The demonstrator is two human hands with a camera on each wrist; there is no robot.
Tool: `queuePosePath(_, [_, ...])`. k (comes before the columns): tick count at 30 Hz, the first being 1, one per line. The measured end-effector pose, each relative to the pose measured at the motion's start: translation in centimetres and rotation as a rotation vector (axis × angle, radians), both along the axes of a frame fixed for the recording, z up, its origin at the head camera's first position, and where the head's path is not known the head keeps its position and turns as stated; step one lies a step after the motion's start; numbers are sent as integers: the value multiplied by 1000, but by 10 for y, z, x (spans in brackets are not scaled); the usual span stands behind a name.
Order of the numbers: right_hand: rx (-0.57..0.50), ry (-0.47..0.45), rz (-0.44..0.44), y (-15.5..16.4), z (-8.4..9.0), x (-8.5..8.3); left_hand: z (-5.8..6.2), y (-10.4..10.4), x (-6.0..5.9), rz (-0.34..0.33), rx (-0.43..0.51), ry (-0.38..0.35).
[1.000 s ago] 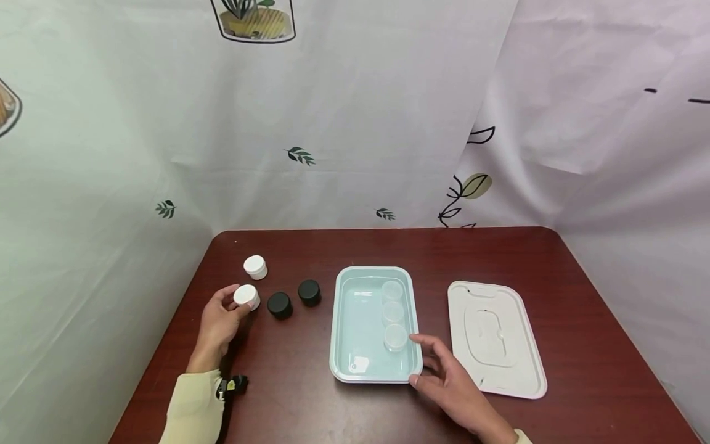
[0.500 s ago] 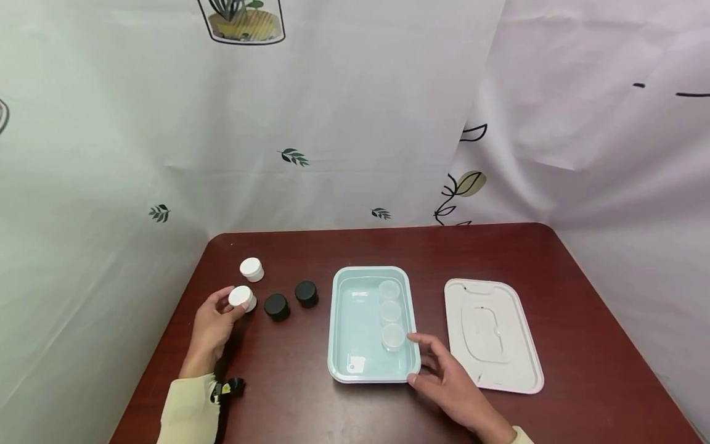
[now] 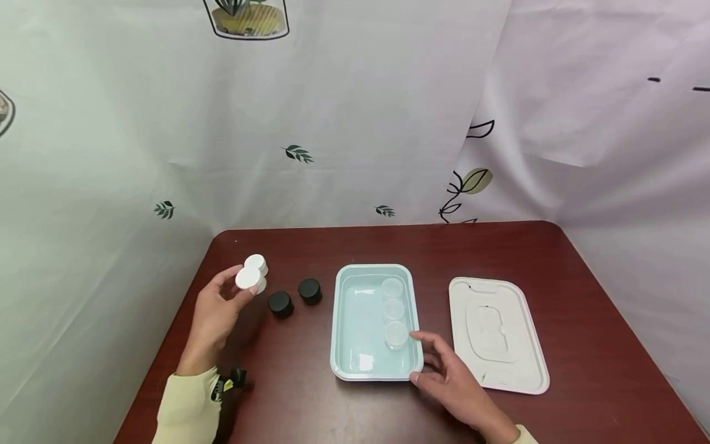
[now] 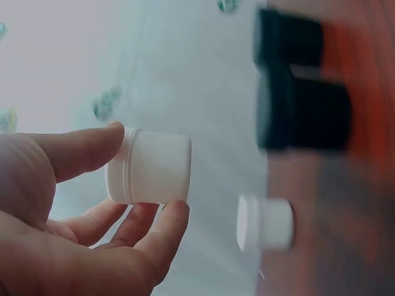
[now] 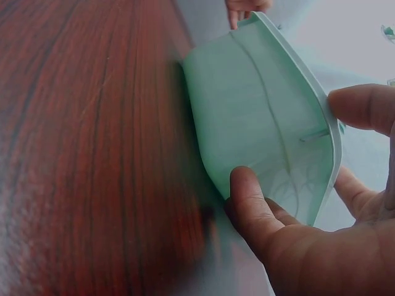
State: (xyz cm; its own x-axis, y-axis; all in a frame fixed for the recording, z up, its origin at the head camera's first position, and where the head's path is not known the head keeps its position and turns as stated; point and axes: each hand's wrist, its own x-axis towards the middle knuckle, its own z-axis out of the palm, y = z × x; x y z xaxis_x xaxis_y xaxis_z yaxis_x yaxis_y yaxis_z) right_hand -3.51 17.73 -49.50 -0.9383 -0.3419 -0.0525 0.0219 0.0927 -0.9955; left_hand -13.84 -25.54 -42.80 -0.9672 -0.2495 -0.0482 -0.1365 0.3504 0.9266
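Head view, far left: pinches the white jar [image 3: 249,278] in the left hand [image 3: 213,316], clamped by thumb and fingers on opposite sides. Holds it above the left part of the red-brown table [image 3: 302,370], nearly upright with cap up, partly covering the second white jar [image 3: 256,261] behind. Shows in the left wrist view a squat, smooth, round body with fine ring lines by the cap, lying crosswise in that view with cap to the left edge and base toward the table.

Finds next the near black jar [image 3: 280,304] and the far black jar [image 3: 309,291], dark, round, squat and upright, just beside each other.

Comes then to the pale blue tray [image 3: 357,330], glossy and round-cornered, flat on the table with its long axis running from near to far. Contains three clear cups [image 3: 396,336], round and see-through, in a row along the right wall. Grips the near right corner with the right hand [image 3: 457,388], clamped by thumb at the rim and fingers bent about the side wall.

Ends far right with the white lid [image 3: 498,336], a flat, rounded rectangle slanting slightly, with a raised outline in its middle.
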Motion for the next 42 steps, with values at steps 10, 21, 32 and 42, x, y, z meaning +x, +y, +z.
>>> queuePosePath(10, [3,-4,-2,0,-1,0,25,65,11,-242,27,61])
queuePosePath(21, [13,0,-1,2,-3,-2,32,121,22,-482,28,79])
queuePosePath(32, [11,1,5,2,-2,-2,28,154,13,-585,-35,39])
queuePosePath(42, [-1,0,14,1,-2,-2,13,168,-7,-585,-129,41])
